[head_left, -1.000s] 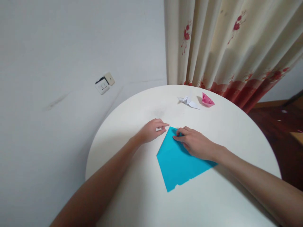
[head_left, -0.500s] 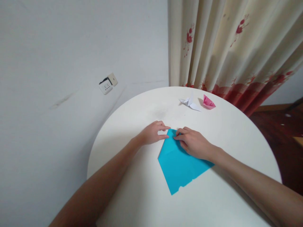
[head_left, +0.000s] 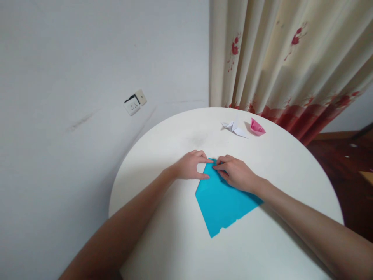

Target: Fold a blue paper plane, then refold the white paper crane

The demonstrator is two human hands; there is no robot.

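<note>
Left hand [head_left: 192, 165] splayed at far tip of blue paper [head_left: 223, 206]; right hand [head_left: 237, 172] covers more, curled, pinch unclear; bulk lies person-side.

Your left grip [head_left: 194, 165] and right grip [head_left: 236, 173]: bare hands, slim fingers [head_left: 207, 160], narrow wrists [head_left: 171, 173]; left forearm [head_left: 138, 217] and right forearm [head_left: 303, 216] also bare, smooth, widening away from the wrists; dark patch [head_left: 115, 275] bottom left, too dim to identify

blue ppr [head_left: 221, 208], wht tbl [head_left: 163, 147], red-flwr curtain [head_left: 271, 77]
</note>
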